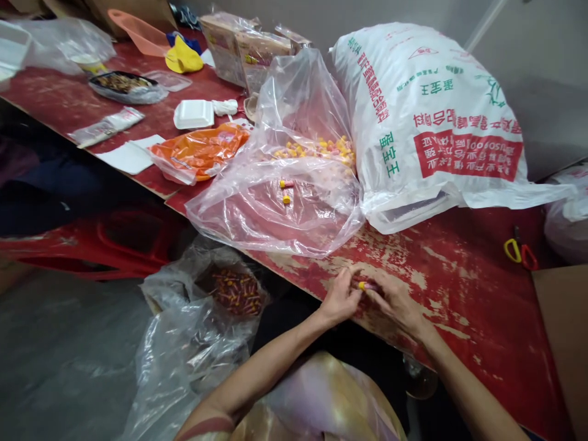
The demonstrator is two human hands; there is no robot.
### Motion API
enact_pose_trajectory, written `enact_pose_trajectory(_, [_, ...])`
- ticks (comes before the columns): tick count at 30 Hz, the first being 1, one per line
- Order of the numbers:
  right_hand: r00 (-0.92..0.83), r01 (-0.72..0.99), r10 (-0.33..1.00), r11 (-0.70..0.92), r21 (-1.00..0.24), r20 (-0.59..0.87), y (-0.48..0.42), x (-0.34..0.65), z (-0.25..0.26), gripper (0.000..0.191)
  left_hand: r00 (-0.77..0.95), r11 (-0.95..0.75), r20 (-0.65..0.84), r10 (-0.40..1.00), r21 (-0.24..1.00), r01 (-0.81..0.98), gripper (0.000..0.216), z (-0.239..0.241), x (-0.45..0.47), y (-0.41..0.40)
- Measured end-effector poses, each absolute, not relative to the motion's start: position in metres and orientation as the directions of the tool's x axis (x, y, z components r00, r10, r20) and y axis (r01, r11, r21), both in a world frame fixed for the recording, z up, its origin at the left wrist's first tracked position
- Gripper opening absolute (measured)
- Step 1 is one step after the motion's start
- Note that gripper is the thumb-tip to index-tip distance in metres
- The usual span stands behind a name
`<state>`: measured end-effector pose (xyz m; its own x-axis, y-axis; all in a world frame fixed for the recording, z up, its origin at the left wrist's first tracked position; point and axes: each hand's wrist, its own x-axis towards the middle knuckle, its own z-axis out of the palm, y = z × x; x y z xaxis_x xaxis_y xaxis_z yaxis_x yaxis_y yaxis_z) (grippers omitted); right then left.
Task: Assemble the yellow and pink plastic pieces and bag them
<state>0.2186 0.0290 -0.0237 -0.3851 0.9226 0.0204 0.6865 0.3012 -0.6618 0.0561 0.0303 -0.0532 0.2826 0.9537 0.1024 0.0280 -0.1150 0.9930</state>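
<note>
My left hand (pixel 340 298) and my right hand (pixel 395 301) meet at the near edge of a worn red table (pixel 463 288). Both are pinched on a small red and yellow piece (pixel 364 285) held between their fingertips. Just beyond them lies a big clear plastic bag (pixel 294 184) with several yellow and pink small pieces (pixel 321 148) inside and two loose ones (pixel 285 190) nearer me. Below the table edge, at my left, an open clear bag (pixel 197 331) holds a heap of red and yellow pieces (pixel 236 293).
A large white printed sack (pixel 427 116) lies behind my hands. Scissors with yellow and red handles (pixel 520 251) rest at the right. An orange bag (pixel 197 153), a white foam box (pixel 193 114), a dark tray (pixel 123 84) and packets sit farther left. A red stool (pixel 114 239) stands under the table.
</note>
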Motion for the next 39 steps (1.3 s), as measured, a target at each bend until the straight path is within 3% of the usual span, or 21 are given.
enact_pose_trajectory(3, [-0.429,0.840,0.901,0.373,-0.395,-0.061,0.024,0.236,-0.019,0.024,0.272,-0.280,0.226,0.935,0.943,0.178,0.043,-0.051,0.056,0.027])
enact_pose_trajectory(5, [-0.453,0.871,0.880,0.403,-0.282,-0.141,0.022,0.242,-0.019,0.023,0.201,-0.256,0.212,0.956,0.939,0.228,0.038,-0.050,0.050,0.028])
enact_pose_trajectory(10, [-0.477,0.876,0.842,0.429,-0.223,-0.254,0.024,0.239,-0.024,0.011,0.124,-0.146,0.118,0.985,0.957,0.249,0.031,-0.048,0.029,0.039])
enact_pose_trajectory(15, [-0.421,0.903,0.889,0.393,-0.171,-0.181,0.025,0.236,-0.035,0.015,0.136,-0.146,0.115,0.984,0.959,0.244,0.032,-0.051,0.034,0.049])
enact_pose_trajectory(18, [-0.406,0.888,0.908,0.366,-0.278,-0.102,0.025,0.235,-0.035,0.018,0.261,-0.241,0.171,0.950,0.933,0.266,0.039,-0.053,0.039,0.050])
enact_pose_trajectory(20, [-0.384,0.842,0.922,0.326,-0.430,-0.053,0.023,0.229,-0.030,0.017,0.363,-0.334,0.223,0.905,0.900,0.280,0.043,-0.053,0.039,0.047])
enact_pose_trajectory(23, [-0.222,0.695,0.974,0.129,-0.707,-0.040,0.016,0.207,-0.024,0.015,0.496,-0.421,0.245,0.833,0.863,0.280,0.034,-0.050,0.032,0.039])
enact_pose_trajectory(25, [-0.159,0.574,0.981,-0.002,-0.819,-0.115,0.013,0.191,-0.021,0.017,0.502,-0.406,0.222,0.836,0.865,0.295,0.025,-0.045,0.022,0.033])
enact_pose_trajectory(27, [-0.203,0.558,0.973,0.021,-0.829,-0.112,0.021,0.186,-0.018,0.020,0.435,-0.366,0.199,0.878,0.865,0.343,0.022,-0.038,0.005,0.025])
enact_pose_trajectory(29, [-0.239,0.667,0.971,0.182,-0.722,0.024,0.043,0.197,-0.015,0.022,0.338,-0.309,0.169,0.926,0.853,0.421,0.019,-0.030,-0.020,0.017])
enact_pose_trajectory(31, [-0.206,0.827,0.954,0.288,-0.482,0.217,0.081,0.223,-0.011,0.023,0.216,-0.213,0.115,0.970,0.831,0.514,0.018,-0.024,-0.051,0.005])
enact_pose_trajectory(33, [-0.108,0.959,0.942,0.183,-0.217,0.318,0.127,0.253,-0.011,0.026,0.079,-0.090,0.053,0.995,0.790,0.606,0.019,-0.022,-0.086,-0.009])
enact_pose_trajectory(35, [-0.032,0.999,0.946,0.037,-0.009,0.323,0.175,0.274,-0.013,0.031,-0.050,0.028,0.009,0.999,0.732,0.681,0.021,-0.025,-0.118,-0.024])
enact_pose_trajectory(39, [-0.100,0.992,0.956,0.076,0.099,0.277,0.243,0.282,-0.024,0.035,-0.242,0.162,0.033,0.970,0.657,0.736,0.027,-0.032,-0.157,-0.035])
